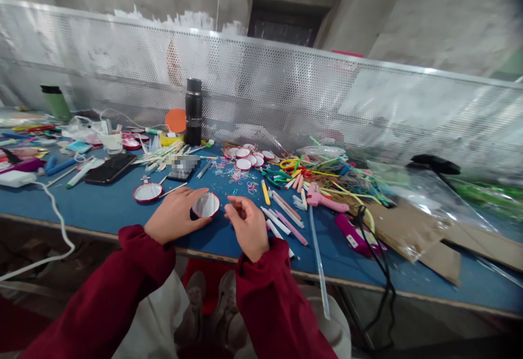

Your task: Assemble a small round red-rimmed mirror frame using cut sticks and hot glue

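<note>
My left hand [174, 214] grips a small round mirror [206, 205] with a red rim, thumb and fingers at its left edge, near the front of the table. Just right of it, my right hand [250, 227] is curled with thumb and index finger close together. Whatever those fingertips may hold is too small to make out. Another red-rimmed round mirror [147, 192] lies on the blue tabletop left of my left hand. Beyond my hands are scattered small coloured clips [235, 174] and a pile of round white pieces with red rims [244, 163].
Glue sticks [288, 227] and a pink glue gun [324, 200] lie to the right, its clear stick overhanging the front edge. A black bottle [193, 111] stands at the back by a perforated metal screen [253, 86]. Leftward are a phone [110, 168] and a white cable [61, 225].
</note>
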The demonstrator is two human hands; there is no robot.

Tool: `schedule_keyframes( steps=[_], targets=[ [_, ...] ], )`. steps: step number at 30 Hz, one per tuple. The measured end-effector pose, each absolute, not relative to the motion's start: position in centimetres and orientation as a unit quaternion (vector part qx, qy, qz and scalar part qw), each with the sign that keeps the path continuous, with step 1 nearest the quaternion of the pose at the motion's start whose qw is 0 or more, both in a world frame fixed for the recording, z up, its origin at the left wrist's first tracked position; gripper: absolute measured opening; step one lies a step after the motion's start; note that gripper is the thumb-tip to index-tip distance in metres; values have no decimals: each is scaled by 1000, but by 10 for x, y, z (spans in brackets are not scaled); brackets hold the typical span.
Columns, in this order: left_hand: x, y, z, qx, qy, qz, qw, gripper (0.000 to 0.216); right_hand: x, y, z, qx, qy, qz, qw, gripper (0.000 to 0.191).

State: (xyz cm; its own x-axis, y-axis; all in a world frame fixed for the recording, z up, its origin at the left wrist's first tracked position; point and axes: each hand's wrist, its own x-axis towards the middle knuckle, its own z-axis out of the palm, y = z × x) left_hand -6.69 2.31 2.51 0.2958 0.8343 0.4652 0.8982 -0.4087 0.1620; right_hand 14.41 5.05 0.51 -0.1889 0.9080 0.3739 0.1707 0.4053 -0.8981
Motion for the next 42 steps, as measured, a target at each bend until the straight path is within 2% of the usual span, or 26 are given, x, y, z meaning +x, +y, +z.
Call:
schedule_keyframes(
  steps=[19, 27, 32, 42],
  targets=[
    [-65, 28, 10, -763, -608, -209, 64, 86, 143, 46, 9, -394, -698, 333, 498, 21],
    [-107, 12, 14, -658, -701, -231, 150, 82, 144, 46, 8, -395, -704, 332, 488, 23],
    [-143, 3, 11, -589, -772, -195, 140, 86, 144, 43, 12, -399, -702, 333, 486, 23],
    [-161, 3, 21, -546, -818, -144, 109, 82, 145, 41, 13, -399, -706, 328, 484, 25]
  ],
)
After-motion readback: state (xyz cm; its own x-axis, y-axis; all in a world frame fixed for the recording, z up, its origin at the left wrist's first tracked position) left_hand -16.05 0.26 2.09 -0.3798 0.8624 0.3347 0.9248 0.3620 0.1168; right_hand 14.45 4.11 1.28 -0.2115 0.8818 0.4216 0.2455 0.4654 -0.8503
